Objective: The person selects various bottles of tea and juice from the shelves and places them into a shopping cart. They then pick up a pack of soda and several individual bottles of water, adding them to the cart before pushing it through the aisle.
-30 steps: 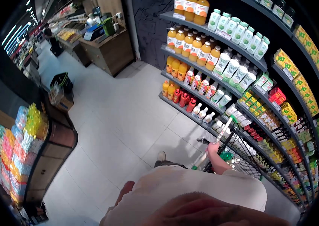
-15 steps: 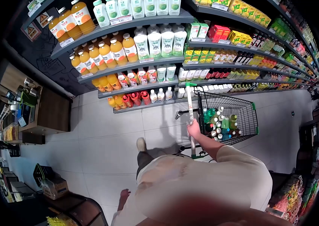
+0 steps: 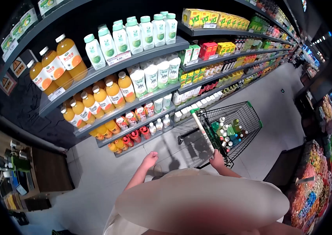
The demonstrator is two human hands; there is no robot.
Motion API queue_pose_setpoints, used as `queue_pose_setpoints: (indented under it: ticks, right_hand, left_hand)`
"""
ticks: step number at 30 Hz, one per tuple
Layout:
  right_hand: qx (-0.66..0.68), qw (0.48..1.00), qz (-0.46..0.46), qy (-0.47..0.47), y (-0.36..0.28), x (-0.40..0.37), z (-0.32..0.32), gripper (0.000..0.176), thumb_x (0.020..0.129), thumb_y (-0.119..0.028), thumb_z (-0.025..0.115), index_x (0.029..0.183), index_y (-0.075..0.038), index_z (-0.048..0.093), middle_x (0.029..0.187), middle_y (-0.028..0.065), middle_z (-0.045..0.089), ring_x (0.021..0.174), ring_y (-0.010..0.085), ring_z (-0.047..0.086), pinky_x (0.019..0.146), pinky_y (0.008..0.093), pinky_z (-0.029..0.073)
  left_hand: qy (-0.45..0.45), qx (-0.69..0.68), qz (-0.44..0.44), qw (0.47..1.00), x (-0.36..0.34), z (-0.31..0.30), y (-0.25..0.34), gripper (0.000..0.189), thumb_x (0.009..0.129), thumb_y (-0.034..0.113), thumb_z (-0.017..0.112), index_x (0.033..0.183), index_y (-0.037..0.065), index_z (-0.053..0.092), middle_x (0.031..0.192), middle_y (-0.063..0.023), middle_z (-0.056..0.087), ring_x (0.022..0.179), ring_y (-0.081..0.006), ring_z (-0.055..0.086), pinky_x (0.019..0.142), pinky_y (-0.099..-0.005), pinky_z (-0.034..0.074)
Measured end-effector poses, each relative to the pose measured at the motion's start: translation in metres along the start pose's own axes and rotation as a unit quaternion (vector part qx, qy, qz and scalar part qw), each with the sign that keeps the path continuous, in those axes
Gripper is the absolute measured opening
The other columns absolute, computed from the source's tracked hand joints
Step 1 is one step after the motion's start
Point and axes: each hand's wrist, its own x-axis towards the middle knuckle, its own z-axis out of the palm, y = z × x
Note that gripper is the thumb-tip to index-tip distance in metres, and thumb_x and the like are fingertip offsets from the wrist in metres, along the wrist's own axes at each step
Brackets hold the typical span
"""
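My right hand [image 3: 217, 159] is closed round the near end of the pale handle [image 3: 202, 131] of a shopping cart. Bottles with white, red, green and blue caps lie together in the black wire basket of the cart [image 3: 248, 145]. To the left of the handle, my left hand [image 3: 149, 159] hangs over the floor with its fingers curled, and nothing shows in it. It touches neither the cart nor the shelves. Beyond it, small red bottles [image 3: 135, 136] and white bottles [image 3: 159, 125] stand on the lowest shelf.
Long drink shelves [image 3: 142, 94] run from left to far right, with orange juice bottles [image 3: 71, 58], green-capped bottles [image 3: 133, 36] and yellow cartons [image 3: 201, 17]. A wooden counter [image 3: 50, 170] stands at the left. Colourful packets [image 3: 311, 192] fill a display at the right.
My left hand has risen and moved forward, nearer the shelves. The view has turned and shows the shelves closer. My right hand stays on the handle, nearer its lower end.
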Motion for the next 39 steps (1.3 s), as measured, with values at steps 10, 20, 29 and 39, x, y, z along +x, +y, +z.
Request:
queue_pose_setpoints:
  ticks: [10, 20, 29, 39]
  right_hand:
    - [-0.154, 0.952, 0.247, 0.095, 0.018, -0.081, -0.006, 0.042, 0.078, -0.021, 0.071, 0.118, -0.012, 0.063, 0.128, 0.0132, 0.054, 0.126, 0.037, 0.047, 0.106, 0.0524, 0.039]
    - [-0.138, 0.945, 0.29, 0.058, 0.038, -0.081, -0.014, 0.03, 0.079, -0.02, 0.07, 0.107, -0.01, 0.073, 0.128, 0.0178, 0.062, 0.141, 0.0499, 0.036, 0.103, 0.0579, 0.046]
    - [-0.098, 0.955, 0.281, 0.017, 0.083, -0.071, -0.048, 0.025, 0.08, -0.022, 0.068, 0.103, -0.013, 0.073, 0.117, 0.0111, 0.069, 0.142, 0.0411, 0.04, 0.102, 0.0586, 0.043]
    - [-0.081, 0.961, 0.261, 0.047, 0.157, -0.041, -0.071, 0.023, 0.079, -0.021, 0.067, 0.101, -0.013, 0.072, 0.112, 0.0099, 0.068, 0.138, 0.0387, 0.043, 0.106, 0.0568, 0.039]
  left_hand:
    - [-0.225, 0.017, 0.27, 0.936, 0.092, 0.048, 0.214, 0.037, 0.091, 0.021, 0.069, 0.125, 0.01, 0.06, 0.106, -0.0106, 0.069, 0.102, -0.0246, 0.068, 0.089, -0.0361, 0.052]
    - [-0.199, 0.419, 0.389, 0.796, 0.16, 0.138, 0.282, 0.062, 0.085, 0.045, 0.07, 0.137, 0.013, 0.058, 0.145, -0.0155, 0.052, 0.148, -0.0412, 0.03, 0.121, -0.0593, 0.019]
    - [-0.222, 0.598, 0.338, 0.692, 0.202, 0.207, 0.3, 0.063, 0.096, 0.062, 0.05, 0.131, 0.012, 0.062, 0.138, -0.0173, 0.057, 0.135, -0.0402, 0.045, 0.121, -0.0599, 0.019]
    - [-0.294, 0.647, 0.246, 0.659, 0.258, 0.281, 0.334, 0.074, 0.093, 0.073, 0.037, 0.086, 0.012, 0.078, 0.091, -0.0153, 0.075, 0.092, -0.0351, 0.071, 0.085, -0.0493, 0.05]
